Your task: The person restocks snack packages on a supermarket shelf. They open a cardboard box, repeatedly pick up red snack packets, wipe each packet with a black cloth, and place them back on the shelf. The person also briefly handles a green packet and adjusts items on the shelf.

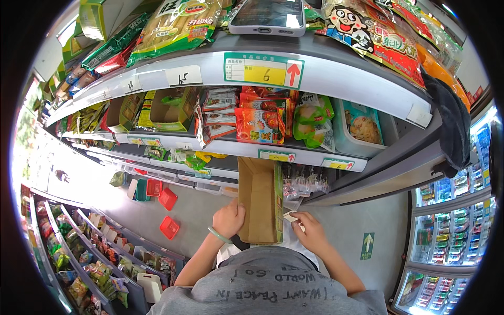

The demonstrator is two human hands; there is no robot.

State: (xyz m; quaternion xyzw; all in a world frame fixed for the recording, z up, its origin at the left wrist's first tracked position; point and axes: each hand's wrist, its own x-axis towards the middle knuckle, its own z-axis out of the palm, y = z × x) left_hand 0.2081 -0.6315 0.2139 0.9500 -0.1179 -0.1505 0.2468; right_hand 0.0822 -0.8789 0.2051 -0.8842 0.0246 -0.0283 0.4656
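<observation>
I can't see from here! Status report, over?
Left hand gripping cardboard box. Right hand pinching a small pale piece beside it. Shelf edge close above.

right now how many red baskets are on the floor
3: one red basket beside the teal bin, one just right of it, one nearest the left hand. Others may be hidden.

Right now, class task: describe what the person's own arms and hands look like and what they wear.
Both forearms are bare, with no sleeves reaching them and no gloves. The left hand has a pale green bangle round its wrist. The right hand shows no ring, watch or band. A grey shirt with dark printed lettering covers the shoulders below.
</observation>
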